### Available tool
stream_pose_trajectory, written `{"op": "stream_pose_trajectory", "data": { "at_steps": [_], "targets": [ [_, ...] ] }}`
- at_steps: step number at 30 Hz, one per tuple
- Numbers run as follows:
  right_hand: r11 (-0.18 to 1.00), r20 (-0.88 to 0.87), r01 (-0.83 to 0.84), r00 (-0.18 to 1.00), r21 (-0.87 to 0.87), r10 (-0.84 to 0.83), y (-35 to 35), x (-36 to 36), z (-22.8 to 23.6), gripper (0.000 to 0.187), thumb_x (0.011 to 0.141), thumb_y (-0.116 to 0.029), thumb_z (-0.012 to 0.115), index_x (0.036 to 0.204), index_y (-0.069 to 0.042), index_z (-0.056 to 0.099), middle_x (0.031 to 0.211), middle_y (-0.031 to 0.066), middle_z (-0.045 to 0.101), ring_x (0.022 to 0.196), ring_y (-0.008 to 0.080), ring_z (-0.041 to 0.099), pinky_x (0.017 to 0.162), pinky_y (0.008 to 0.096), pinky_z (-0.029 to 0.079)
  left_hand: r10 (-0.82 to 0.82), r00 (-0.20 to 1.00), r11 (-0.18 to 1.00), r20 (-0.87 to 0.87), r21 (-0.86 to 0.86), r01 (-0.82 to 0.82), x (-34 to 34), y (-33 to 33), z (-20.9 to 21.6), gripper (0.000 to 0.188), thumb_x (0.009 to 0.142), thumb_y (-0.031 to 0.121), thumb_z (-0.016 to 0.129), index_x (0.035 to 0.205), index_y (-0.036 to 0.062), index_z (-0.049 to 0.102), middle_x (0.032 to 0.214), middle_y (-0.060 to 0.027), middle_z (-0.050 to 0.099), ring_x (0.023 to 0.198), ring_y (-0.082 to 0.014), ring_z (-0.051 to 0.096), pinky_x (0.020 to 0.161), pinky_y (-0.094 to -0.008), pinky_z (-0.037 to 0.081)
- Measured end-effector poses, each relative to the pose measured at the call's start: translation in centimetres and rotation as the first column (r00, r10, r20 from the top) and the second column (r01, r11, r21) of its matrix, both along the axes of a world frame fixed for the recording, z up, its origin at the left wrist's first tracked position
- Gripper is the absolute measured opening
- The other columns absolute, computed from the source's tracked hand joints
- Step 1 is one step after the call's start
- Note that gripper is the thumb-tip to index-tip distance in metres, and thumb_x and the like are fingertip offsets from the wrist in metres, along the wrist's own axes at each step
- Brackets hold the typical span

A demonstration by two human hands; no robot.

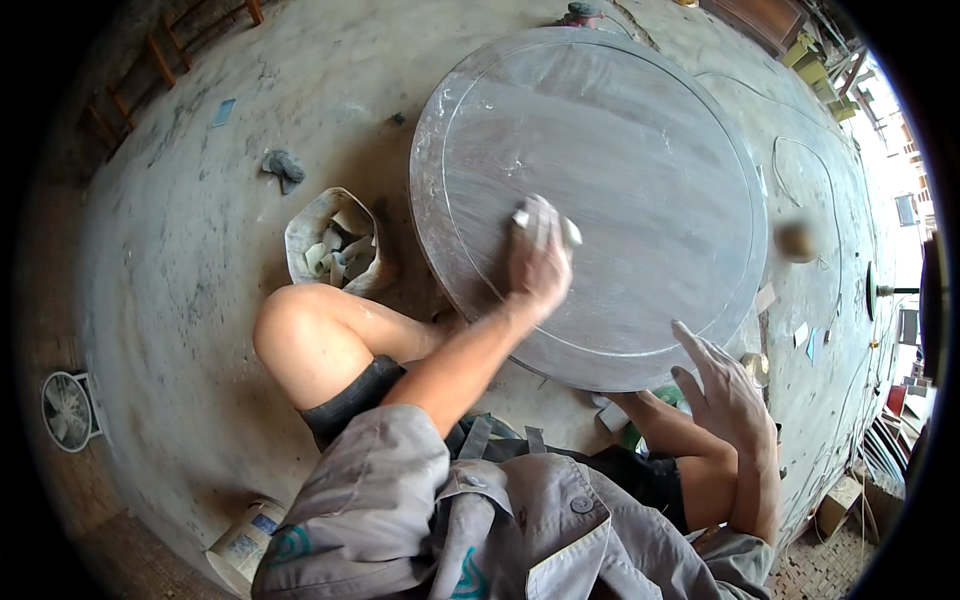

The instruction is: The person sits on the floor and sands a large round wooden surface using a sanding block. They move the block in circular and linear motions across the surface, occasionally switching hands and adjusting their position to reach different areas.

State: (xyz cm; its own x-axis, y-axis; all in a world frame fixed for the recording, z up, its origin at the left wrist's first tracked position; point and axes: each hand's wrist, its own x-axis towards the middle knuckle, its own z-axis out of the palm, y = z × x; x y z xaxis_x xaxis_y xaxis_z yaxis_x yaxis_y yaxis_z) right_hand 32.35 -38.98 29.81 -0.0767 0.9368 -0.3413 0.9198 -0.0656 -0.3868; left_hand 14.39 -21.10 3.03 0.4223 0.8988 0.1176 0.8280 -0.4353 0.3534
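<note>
A large round grey tabletop (620, 150) lies in front of me, streaked with white dust and marked with a thin ring near its rim. My left hand (540, 260) presses down on its left-middle part, blurred by motion. Under those fingers is a pale folded piece that looks like sandpaper (572, 232), its ends showing on both sides of the hand. My right hand (722, 390), coated in white dust, is raised by the tabletop's near right edge. Its fingers are stretched apart and it holds nothing.
Left of the tabletop stands an open whitish sack (300, 240) with curled scraps inside. A dark grey crumpled cloth (284, 170) lies beyond it. A bucket (245, 540) is at lower left, a fan (68, 410) at far left. Cables (835, 190) run across the right floor.
</note>
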Motion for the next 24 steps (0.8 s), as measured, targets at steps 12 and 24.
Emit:
{"op": "stream_pose_trajectory", "data": {
  "at_steps": [12,24],
  "targets": [
    [0.999,-0.021,0.012,1.0,-0.05,-0.014,0.4,0.2,-0.2,0.058,0.095,-0.012,0.062,0.149,-0.002,0.043,0.133,0.0261,0.061,0.123,0.0421,0.058,0.101,0.0462,0.047,-0.022,0.986,1.0,0.163,0.015,0.02,0.9,2.0,-0.2,0.053,0.108,0.023,0.038,0.152,-0.0063,0.032,0.161,-0.027,0.027,0.152,-0.0361,0.024,0.127,-0.0465,0.018],
    [0.999,-0.063,0.023,0.998,-0.032,-0.025,1.1,0.3,-0.2,0.056,0.093,-0.009,0.062,0.146,-0.001,0.045,0.131,0.0266,0.061,0.121,0.043,0.059,0.099,0.0457,0.048,-0.001,0.992,0.999,0.123,0.038,-0.004,1.2,5.5,-0.1,0.059,0.106,0.027,0.043,0.153,-0.006,0.029,0.161,-0.0271,0.026,0.151,-0.0376,0.026,0.127,-0.0469,0.016]
  ]
}}
